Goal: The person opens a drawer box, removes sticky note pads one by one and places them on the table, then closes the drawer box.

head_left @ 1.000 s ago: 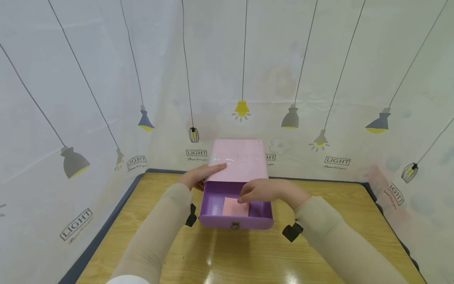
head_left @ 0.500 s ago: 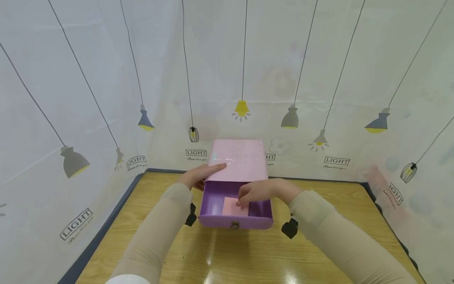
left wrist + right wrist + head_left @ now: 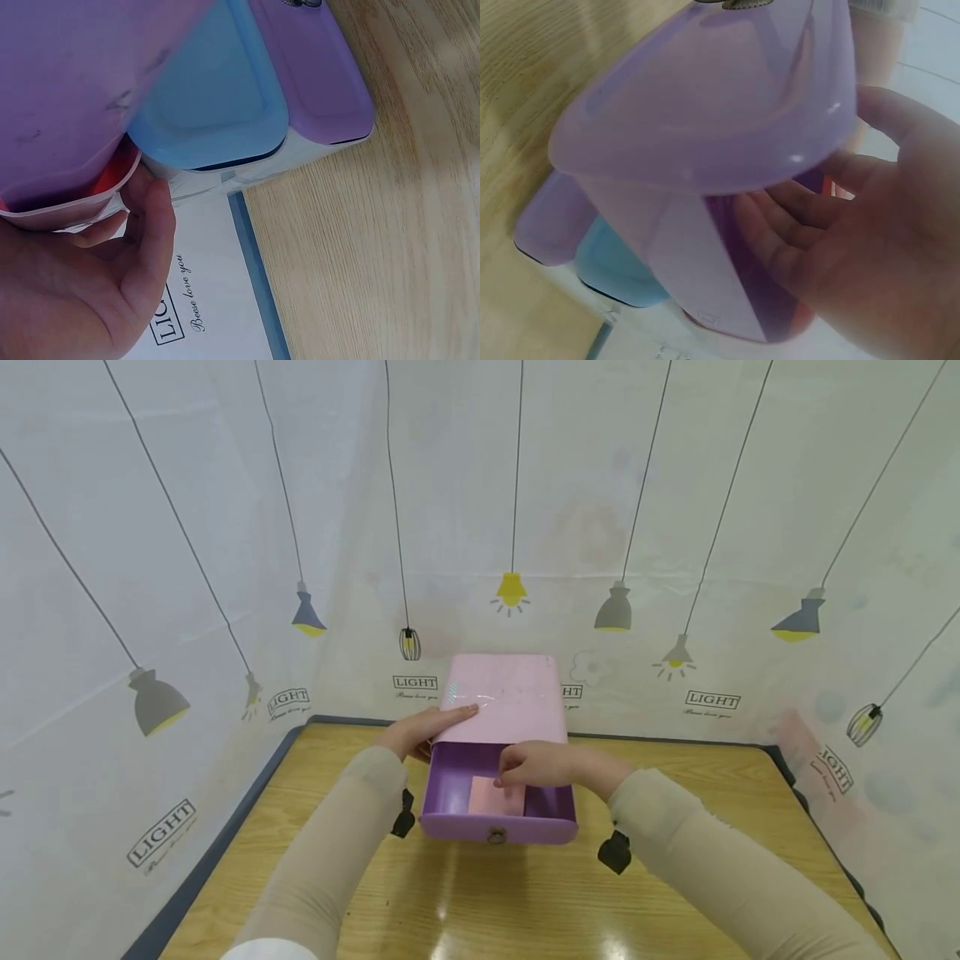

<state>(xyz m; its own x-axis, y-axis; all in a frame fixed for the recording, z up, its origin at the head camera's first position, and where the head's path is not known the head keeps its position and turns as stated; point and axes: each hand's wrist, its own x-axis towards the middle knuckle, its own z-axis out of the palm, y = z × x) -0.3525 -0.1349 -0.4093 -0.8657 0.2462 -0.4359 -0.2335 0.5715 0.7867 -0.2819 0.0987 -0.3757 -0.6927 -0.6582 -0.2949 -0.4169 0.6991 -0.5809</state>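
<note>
On the wooden table [image 3: 390, 893], the left hand [image 3: 420, 731] grips the pink box [image 3: 517, 689]; the right hand [image 3: 543, 764] has edged left over paper [image 3: 489, 803] still in the drawer [image 3: 536, 832], whether pinching I cannot tell

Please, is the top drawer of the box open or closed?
Open: the drawer stands out past the front edge of the pink top, and its purple inside shows, with a pink square in it.

The purple drawer [image 3: 457, 829] stands open — pink paper [image 3: 486, 798] lies inside
</note>
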